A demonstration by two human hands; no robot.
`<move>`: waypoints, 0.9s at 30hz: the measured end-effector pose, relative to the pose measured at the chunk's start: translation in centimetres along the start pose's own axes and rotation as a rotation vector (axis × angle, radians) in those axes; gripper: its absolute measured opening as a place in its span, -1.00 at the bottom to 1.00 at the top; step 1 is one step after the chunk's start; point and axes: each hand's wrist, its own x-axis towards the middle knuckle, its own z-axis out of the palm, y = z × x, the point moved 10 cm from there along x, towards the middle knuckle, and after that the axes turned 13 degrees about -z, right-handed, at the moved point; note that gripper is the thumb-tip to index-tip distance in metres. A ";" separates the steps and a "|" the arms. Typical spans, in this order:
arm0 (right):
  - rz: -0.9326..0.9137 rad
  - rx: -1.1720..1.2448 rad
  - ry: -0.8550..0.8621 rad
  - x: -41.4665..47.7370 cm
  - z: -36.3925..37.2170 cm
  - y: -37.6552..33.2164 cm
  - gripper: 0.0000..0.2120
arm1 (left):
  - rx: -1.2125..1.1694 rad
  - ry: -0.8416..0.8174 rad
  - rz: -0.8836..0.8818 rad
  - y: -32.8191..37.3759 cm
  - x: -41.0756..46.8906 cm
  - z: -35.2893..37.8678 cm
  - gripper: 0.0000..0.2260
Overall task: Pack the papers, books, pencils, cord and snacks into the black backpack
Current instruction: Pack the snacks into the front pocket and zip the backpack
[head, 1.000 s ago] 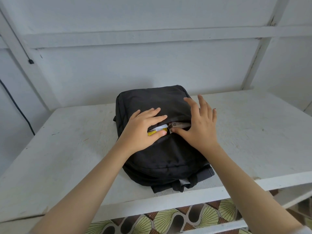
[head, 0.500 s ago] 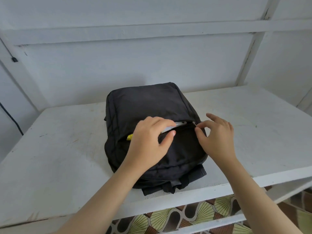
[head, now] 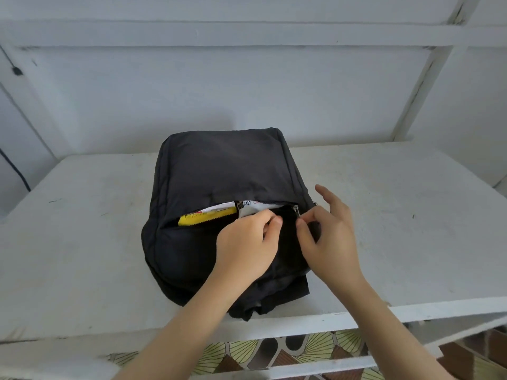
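Right hand (head: pixel 329 237) pinched on the zipper pull (head: pixel 296 211) — left hand (head: pixel 244 248) pinching black backpack (head: pixel 219 165) fabric, beside snacks (head: pixel 208 216)

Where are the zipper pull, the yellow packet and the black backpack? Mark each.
zipper pull (head: pixel 296 210): head view, metal tab.
yellow packet (head: pixel 207 217): head view, middle of exposed strip.
black backpack (head: pixel 227 165): head view, bare upper panel.

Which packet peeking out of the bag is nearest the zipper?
The white packet, just left of the zipper pull; the yellow packet lies farther left in the backpack pocket.
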 end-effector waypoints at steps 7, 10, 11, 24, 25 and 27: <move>-0.170 0.076 -0.021 0.1 0.6 -0.2 -0.85 | 0.008 0.121 -0.056 1.3 0.1 0.2 -0.76; -0.179 0.220 -0.097 -0.3 1.3 0.6 -0.66 | 0.012 0.122 -0.087 1.4 0.2 0.8 -0.77; -0.137 0.288 -0.089 -0.5 1.2 1.4 -0.65 | 0.011 0.106 -0.099 1.3 0.3 1.2 -0.79; -0.170 0.382 -0.090 2.7 2.2 4.4 -0.67 | 0.071 0.181 -0.171 1.3 0.9 2.0 -0.77; -0.173 0.391 -0.095 2.9 2.2 4.5 -0.68 | 0.077 0.195 -0.154 1.3 0.8 2.0 -0.78; -0.184 0.412 -0.109 3.1 2.2 4.6 -0.70 | 0.082 0.225 -0.110 1.6 0.7 2.0 -0.79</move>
